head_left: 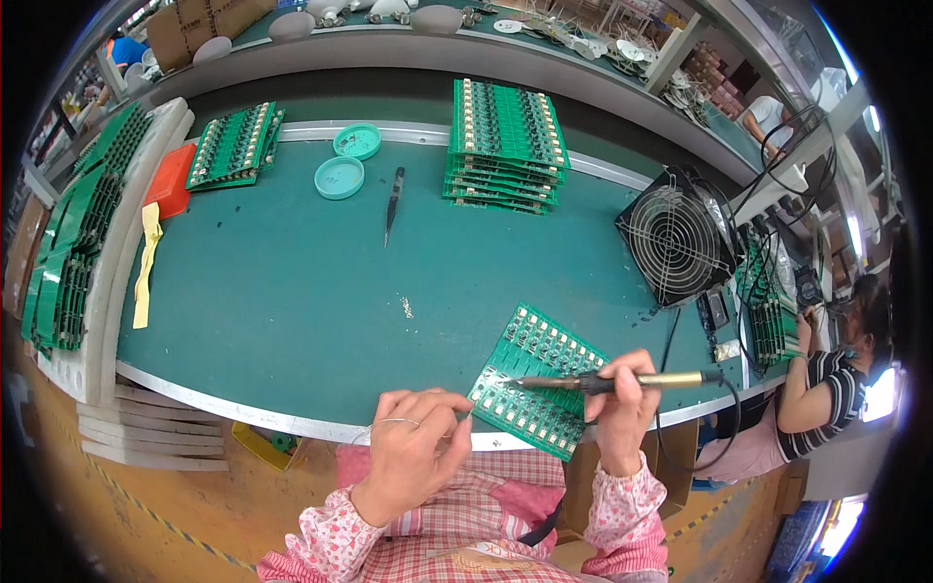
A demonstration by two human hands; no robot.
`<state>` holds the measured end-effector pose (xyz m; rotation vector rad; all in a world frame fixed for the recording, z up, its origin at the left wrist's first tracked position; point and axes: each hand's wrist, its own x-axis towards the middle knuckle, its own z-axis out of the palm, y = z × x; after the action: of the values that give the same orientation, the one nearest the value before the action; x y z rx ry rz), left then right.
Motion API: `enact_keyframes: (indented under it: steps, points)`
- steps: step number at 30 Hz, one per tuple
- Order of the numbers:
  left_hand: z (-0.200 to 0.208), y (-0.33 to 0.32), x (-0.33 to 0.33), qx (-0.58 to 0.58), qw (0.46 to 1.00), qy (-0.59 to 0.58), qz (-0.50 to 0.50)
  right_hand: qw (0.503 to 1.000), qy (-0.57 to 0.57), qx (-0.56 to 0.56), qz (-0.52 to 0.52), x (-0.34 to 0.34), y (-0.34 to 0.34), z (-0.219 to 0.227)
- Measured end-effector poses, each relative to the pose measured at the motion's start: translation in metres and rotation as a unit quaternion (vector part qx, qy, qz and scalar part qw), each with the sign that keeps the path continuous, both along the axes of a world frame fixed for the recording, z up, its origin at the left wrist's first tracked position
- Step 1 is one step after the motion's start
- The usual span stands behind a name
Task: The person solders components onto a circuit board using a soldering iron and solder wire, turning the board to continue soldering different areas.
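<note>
A green circuit board panel (530,381) with rows of small pale components lies tilted at the table's front edge. My right hand (625,403) is closed around the handle of a soldering iron (646,380), and its tip points left, over the left part of the panel. At the panel's left corner my left hand (413,442) makes a pinch with thumb and forefinger. A thin silvery strand of solder wire (397,421) runs across its fingers; the pinched end is hard to make out.
Tweezers (393,206) lie behind two round turquoise dishes' right side, near a stack of circuit boards (505,146). A black fan (673,238) stands at right. More boards fill a white foam rack (146,238) at left, beside a red box (172,182). A co-worker (821,389) sits far right.
</note>
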<state>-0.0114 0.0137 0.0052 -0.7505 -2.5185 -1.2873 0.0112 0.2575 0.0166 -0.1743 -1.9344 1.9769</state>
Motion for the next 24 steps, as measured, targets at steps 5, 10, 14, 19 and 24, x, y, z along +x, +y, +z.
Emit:
enact_keyframes:
  steps: [5,10,14,19,24]
  points:
    - [0.001,-0.002,0.001,0.007,1.0,0.009,-0.022,0.995,0.058,-0.028,-0.072,0.021,-0.019,-0.018]
    - [0.006,-0.009,0.0,0.0,1.0,-0.005,-0.017,0.999,0.024,0.029,-0.019,0.027,-0.049,-0.013]
    - [0.002,-0.008,-0.002,-0.001,1.0,-0.002,-0.009,0.997,0.038,0.055,-0.022,0.029,-0.052,-0.009]
    - [-0.003,-0.006,-0.002,-0.015,0.999,0.032,0.011,0.972,0.093,0.216,0.003,0.041,-0.046,-0.007]
    - [-0.004,-0.005,-0.002,-0.02,0.999,0.037,0.008,0.932,0.179,0.311,0.045,0.034,-0.048,0.002]
